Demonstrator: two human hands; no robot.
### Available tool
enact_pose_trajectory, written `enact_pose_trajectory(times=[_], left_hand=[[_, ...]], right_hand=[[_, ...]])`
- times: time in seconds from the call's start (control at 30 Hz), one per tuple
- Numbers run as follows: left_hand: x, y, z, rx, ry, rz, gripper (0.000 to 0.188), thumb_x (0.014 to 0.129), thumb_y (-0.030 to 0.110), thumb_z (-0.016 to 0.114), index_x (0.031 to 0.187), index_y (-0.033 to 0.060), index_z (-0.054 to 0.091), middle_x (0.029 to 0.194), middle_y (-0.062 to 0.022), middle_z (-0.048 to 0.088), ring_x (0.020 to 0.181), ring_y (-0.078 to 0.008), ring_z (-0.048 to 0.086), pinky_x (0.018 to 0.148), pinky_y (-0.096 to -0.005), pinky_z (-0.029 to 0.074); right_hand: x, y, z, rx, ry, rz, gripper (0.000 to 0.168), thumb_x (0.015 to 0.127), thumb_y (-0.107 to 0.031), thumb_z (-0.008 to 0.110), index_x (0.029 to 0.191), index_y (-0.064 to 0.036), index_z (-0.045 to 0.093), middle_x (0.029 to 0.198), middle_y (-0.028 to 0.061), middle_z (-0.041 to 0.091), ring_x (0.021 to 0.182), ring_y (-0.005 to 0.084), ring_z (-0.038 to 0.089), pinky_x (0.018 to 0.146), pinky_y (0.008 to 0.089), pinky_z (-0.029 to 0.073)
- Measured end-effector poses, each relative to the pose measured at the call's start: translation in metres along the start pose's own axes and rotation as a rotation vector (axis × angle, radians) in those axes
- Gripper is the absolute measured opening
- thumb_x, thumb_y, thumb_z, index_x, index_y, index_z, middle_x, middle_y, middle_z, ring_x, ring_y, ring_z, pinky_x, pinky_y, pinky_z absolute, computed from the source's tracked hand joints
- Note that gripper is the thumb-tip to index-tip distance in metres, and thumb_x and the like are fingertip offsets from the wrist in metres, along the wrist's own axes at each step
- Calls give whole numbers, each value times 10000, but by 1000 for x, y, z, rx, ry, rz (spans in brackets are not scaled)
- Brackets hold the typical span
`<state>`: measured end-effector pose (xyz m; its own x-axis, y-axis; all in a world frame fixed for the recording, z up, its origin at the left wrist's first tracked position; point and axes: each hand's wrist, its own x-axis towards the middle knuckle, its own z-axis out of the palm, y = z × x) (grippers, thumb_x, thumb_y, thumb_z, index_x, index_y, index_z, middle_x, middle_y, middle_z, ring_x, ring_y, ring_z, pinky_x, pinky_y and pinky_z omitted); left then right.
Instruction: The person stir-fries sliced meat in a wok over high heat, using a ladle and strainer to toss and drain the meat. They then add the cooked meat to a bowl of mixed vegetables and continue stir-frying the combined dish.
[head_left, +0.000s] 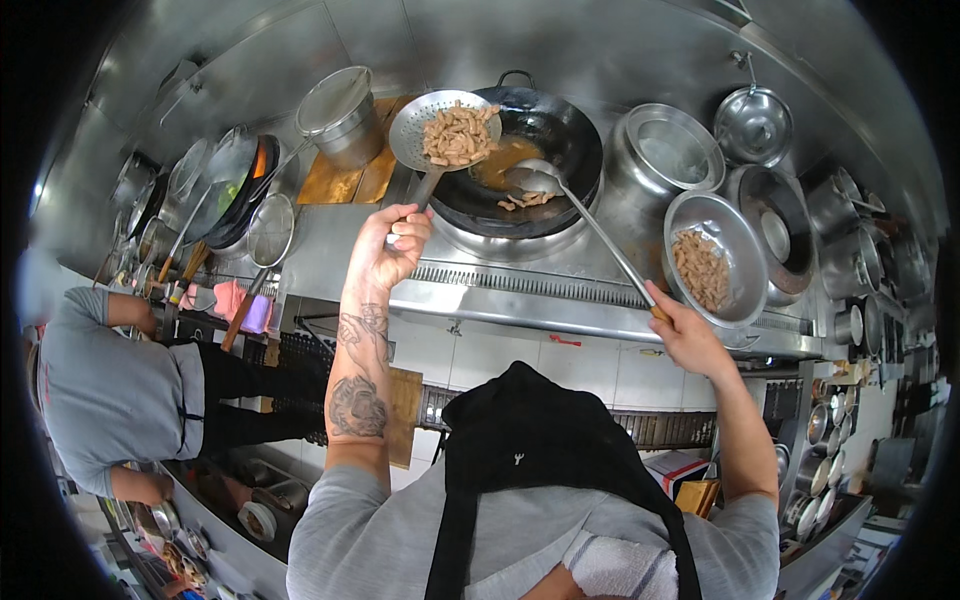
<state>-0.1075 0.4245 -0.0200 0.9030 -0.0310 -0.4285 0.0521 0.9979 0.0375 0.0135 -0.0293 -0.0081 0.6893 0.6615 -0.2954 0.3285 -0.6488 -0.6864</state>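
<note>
My left hand (396, 241) grips the handle of a perforated metal strainer (406, 133), which is tilted over the left rim of a black wok (581, 150). Cooked strips of meat (459, 135) are heaped in the strainer. Around the steel handle of a wok ladle (534, 177), my right hand (688, 334) is closed at the wooden end. The ladle's bowl rests low in the wok, beside brown liquid (501, 161) and a few more strips. Close to my right hand, a steel bowl (750, 259) holds another pile of meat strips (700, 268).
A lidded steel pot (349, 127) stands left of the wok, and a steel pot (667, 154) stands right. Another wok (780, 232) is behind the bowl. A fine-mesh skimmer (271, 231) juts over the counter's left front edge. A co-worker (127, 375) stands at left.
</note>
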Motion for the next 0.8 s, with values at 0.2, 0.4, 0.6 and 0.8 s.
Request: enact_pose_trajectory(times=[0.2,0.4,0.6,0.8], left_hand=[[-43,-9,-13,-20,-33,55,217,983,75,486,1110,-96,442,803,-57,476,542,-68,442,387,-207,308],[-89,-15,-40,19,6,169,228,995,99,473,1095,-105,496,793,-47,468,538,-65,406,394,-207,293],[-123,-36,-67,64,121,298,200,986,102,493,1072,-76,519,782,-38,466,528,-52,384,389,-201,280],[-131,-64,-90,155,280,373,209,978,81,488,1112,-79,500,783,-18,451,525,-33,385,383,-183,285]], right_hand=[[17,-37,63,488,-84,211,681,995,-108,491,1588,-143,157,817,58,505,503,135,502,448,312,466],[37,-66,83,809,-135,232,695,995,-81,445,1588,-85,84,924,66,478,587,137,505,459,315,477],[50,-74,93,885,-144,241,702,1004,-99,466,1590,-99,79,949,73,469,598,144,499,463,317,481],[49,-89,94,942,-139,259,698,1009,-105,471,1589,-101,84,937,72,476,594,142,504,460,315,480]])
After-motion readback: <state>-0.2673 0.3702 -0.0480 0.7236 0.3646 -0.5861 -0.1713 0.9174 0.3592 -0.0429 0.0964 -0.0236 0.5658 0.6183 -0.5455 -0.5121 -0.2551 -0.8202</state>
